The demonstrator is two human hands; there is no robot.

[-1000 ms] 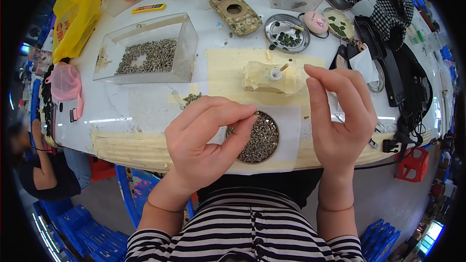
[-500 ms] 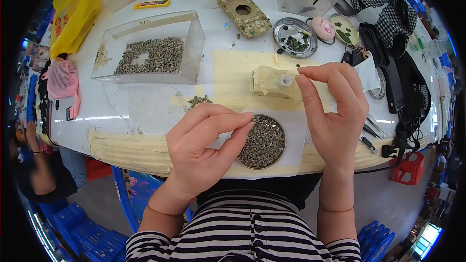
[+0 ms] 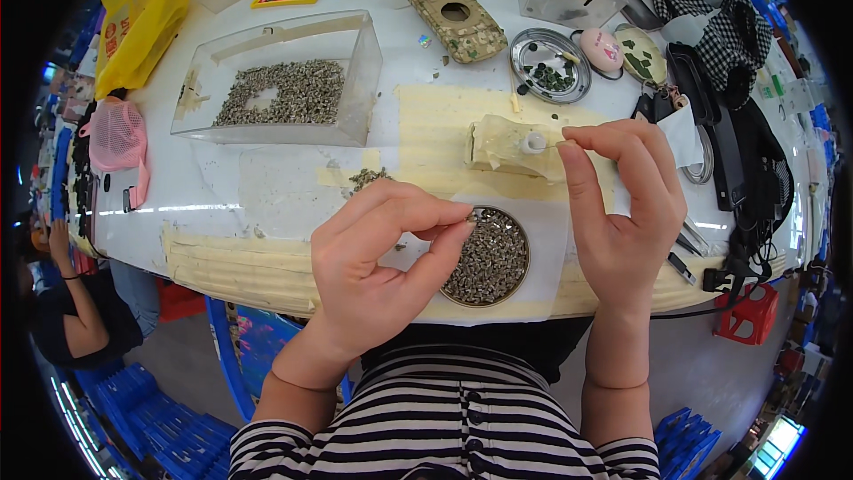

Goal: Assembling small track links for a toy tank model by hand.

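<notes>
My left hand (image 3: 382,262) is pinched at thumb and forefinger over the left rim of a round dish (image 3: 487,258) full of small grey metal pieces. A tiny metal piece shows at its fingertips. To the right, my right hand (image 3: 626,204) pinches a thin needle-like rod (image 3: 554,146). The rod points left toward a small white cup (image 3: 534,142), which is set on a block wrapped in cream tape (image 3: 494,144). What the cup contains cannot be made out.
A clear box (image 3: 355,120) of metal pieces stands far left, with a loose pile (image 3: 369,178) nearer. Behind are a camouflage case (image 3: 480,31) and a round tin (image 3: 577,84) with dark bits. Tweezers (image 3: 691,236) lie right. Another person (image 3: 89,324) sits left.
The whole view has shifted slightly. My right hand has drawn a little to the right of the white cup, while my left hand keeps its pinch by the dish. The other person's arm has moved.
</notes>
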